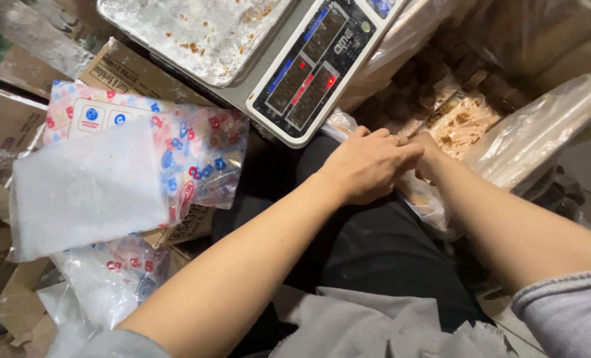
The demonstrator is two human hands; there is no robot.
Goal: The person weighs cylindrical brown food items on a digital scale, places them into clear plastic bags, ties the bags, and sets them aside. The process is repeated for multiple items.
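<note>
Cardboard cartons and crinkled plastic crowd the floor around the seated person's dark lap. At the centre, a clear plastic bag [423, 196] lies across the knee, its mouth bunched under both hands. The left hand [368, 166] rests palm down on it with fingers curled together; the right hand [428, 156] is mostly hidden behind the left, so whether it grips the bag cannot be told. At one o'clock from the hands sits a plastic-lined box [541, 126] holding brown crumbly blocks [464, 119], with darker squares stacked behind them. At eleven o'clock a digital scale [309, 66] stands tilted, its steel pan [189, 33] dusted with crumbs and its display panel lit with small red lights. At nine o'clock a stack of printed plastic bags [196, 152] in red and blue lies on a cardboard carton [123, 69], with plain white bags [86, 189] on top of them. Grey sleeves show at the bottom edge.
</note>
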